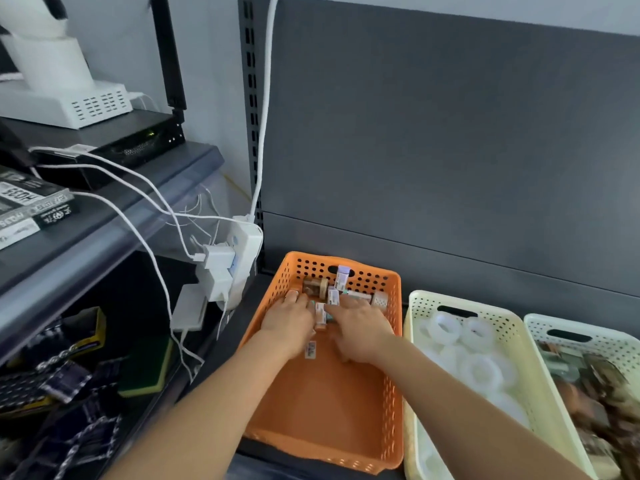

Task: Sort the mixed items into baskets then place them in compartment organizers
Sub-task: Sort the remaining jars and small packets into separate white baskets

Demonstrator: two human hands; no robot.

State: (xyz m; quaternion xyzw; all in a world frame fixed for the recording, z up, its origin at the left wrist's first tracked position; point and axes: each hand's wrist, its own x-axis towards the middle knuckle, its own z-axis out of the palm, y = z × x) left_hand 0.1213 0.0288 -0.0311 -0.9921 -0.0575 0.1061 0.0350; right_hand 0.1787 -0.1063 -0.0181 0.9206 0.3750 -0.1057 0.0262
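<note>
An orange perforated basket (322,403) sits on the dark shelf. Its far end holds several small items: labelled little boxes (341,277), a brown tape roll (315,285) and a clear roll (380,299). Both my hands are inside it, palms down. My left hand (289,323) rests on the items at the left, fingers spread toward the far wall. My right hand (360,329) lies over items in the middle, fingers curled among them. A small labelled box (321,315) shows between the two hands. Whether either hand grips anything is hidden.
A cream basket (414,375) of white tape rolls stands right of the orange one, and a pale basket (609,337) of brownish items lies further right. A power strip (242,258) with chargers and cables hangs at the left. Shelves with boxes and sponges fill the left side.
</note>
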